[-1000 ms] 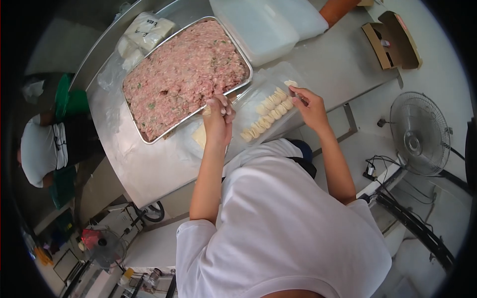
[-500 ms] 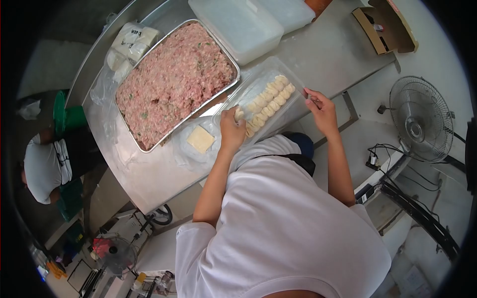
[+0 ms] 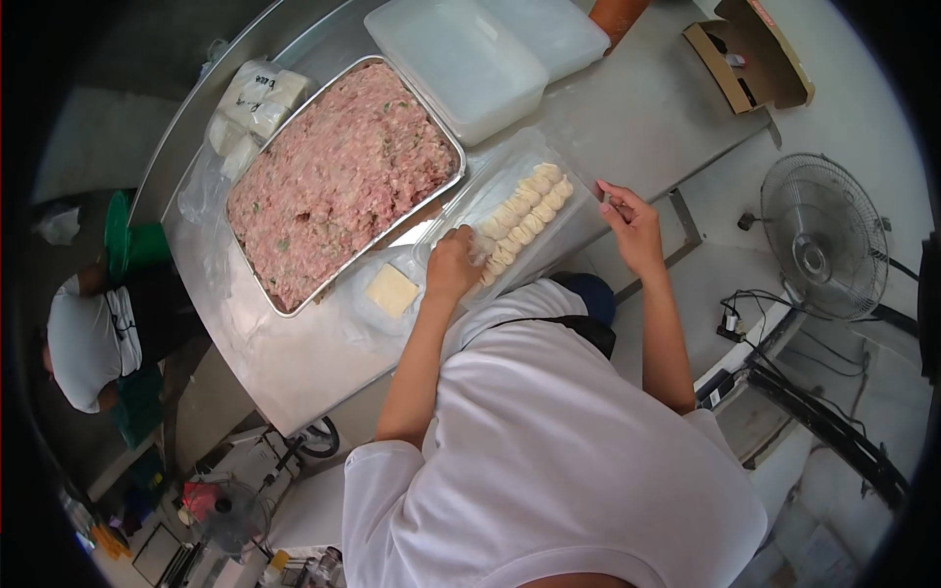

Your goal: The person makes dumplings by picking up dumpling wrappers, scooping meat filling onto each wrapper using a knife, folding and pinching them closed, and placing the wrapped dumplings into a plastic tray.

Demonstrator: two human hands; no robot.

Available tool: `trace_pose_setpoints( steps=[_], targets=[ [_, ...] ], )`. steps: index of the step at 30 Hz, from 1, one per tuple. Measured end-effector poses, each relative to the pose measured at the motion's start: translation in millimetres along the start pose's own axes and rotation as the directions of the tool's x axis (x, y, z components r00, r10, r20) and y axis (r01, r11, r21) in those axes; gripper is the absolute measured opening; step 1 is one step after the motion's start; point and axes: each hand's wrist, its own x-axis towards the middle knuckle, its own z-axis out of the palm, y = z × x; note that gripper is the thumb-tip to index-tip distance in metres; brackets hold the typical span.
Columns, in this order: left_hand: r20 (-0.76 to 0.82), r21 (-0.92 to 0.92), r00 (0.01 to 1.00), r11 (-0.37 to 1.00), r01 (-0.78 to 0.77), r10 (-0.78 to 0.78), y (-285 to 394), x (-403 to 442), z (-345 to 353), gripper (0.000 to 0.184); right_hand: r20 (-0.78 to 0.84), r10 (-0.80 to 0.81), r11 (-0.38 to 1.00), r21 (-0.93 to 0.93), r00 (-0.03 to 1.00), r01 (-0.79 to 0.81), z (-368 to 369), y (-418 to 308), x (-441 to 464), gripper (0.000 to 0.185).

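Note:
My left hand (image 3: 454,265) reaches into the near left end of a clear plastic container (image 3: 564,157). Its fingers are closed round a pale dumpling (image 3: 478,247), mostly hidden and blurred. Beside it, rows of folded dumplings (image 3: 529,214) run along the container. My right hand (image 3: 635,227) is raised just off the container's right side, fingers pinched on a thin, stick-like tool (image 3: 605,198) that barely shows. A stack of square wrappers (image 3: 392,291) lies on plastic film left of my left hand. Beyond it stands a metal tray (image 3: 461,167) heaped with minced meat filling (image 3: 338,181).
Translucent lidded tubs (image 3: 456,69) stand behind the container. Bagged white packs (image 3: 257,98) lie past the tray. An open cardboard box (image 3: 750,59) sits at the table's far right. A fan (image 3: 823,235) stands at right. Another person (image 3: 93,338) is at far left.
My left hand has lowered slightly into the container, and the dumpling at its fingertips is now less visible. My right hand stays by the container's side. The whole view has shifted a little.

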Motion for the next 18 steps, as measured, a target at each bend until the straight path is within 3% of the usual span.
trace_pose_setpoints(
  steps=[2,5,7,10,13,15,18],
  targets=[
    [-0.031,-0.007,0.998,0.999,-0.047,0.046,-6.9,-0.8,2.4,0.028,-0.003,0.007,1.000,0.011,1.000,-0.007,-2.9,7.8,0.0,0.034],
    [0.047,-0.022,0.996,0.997,-0.069,0.070,-12.6,5.7,6.3,0.032,0.003,0.007,1.000,0.020,1.000,-0.007,-5.3,11.2,1.6,0.034],
    [-0.026,-0.013,0.992,0.993,-0.120,0.120,-16.4,10.3,12.0,0.033,0.002,0.006,1.000,0.019,1.000,-0.006,-6.5,11.0,0.4,0.034],
    [0.010,0.006,0.996,0.996,-0.093,0.093,-16.9,12.4,15.6,0.034,0.001,0.032,0.999,0.004,0.999,-0.032,-11.0,10.3,-0.9,0.033],
    [-0.034,0.082,0.996,0.993,-0.083,0.086,-13.5,5.7,10.4,0.035,0.010,-0.053,0.986,-0.161,0.999,0.054,-20.2,1.2,-1.2,0.031],
    [-0.036,0.078,0.995,0.992,-0.094,0.097,-9.6,3.3,6.1,0.035,0.079,0.064,0.862,-0.506,0.995,-0.015,-31.7,-10.3,-2.4,0.030],
    [-0.031,0.085,0.993,0.990,-0.110,0.113,-7.4,0.5,5.8,0.036,0.160,-0.017,0.803,-0.586,0.987,0.109,-32.0,-0.7,-0.4,0.030]
  ],
)
